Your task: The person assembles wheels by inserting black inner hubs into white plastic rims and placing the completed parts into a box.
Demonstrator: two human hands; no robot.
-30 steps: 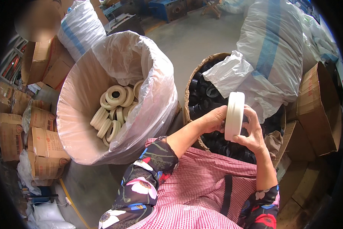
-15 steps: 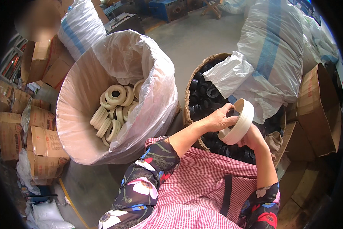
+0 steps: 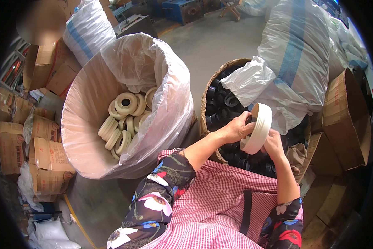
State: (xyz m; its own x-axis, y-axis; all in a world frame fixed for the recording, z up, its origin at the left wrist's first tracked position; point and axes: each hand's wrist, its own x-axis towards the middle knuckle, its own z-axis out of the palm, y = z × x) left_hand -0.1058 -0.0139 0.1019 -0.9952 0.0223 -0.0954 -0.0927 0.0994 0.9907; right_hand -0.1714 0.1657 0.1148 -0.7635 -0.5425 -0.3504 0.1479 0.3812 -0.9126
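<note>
A cream-coloured plastic ring [image 3: 262, 129] with a wide rim is held up on edge over the right-hand carton. My right hand [image 3: 273, 145] grips it from its right, low side. My left hand [image 3: 237, 128] is closed at the ring's open left face, pinching a small black part [image 3: 250, 119] partly inside it. My fingers hide most of that part. Below both hands lie many black plastic parts [image 3: 231, 99] in the carton. Several similar cream rings [image 3: 125, 103], some with black centres, are piled in the plastic-lined bin to the left.
The tall round bin [image 3: 80, 137] has a clear liner. The carton [image 3: 204, 112] holds the black parts, with a large white woven sack [image 3: 273, 37] leaning over it. An open cardboard box [image 3: 344, 124] stands at right; stacked boxes [image 3: 49, 159] line the left.
The cream ring has turned more edge-on and shifted slightly up and left. My right hand has moved a little along its rim; my left hand stays at its open face.
</note>
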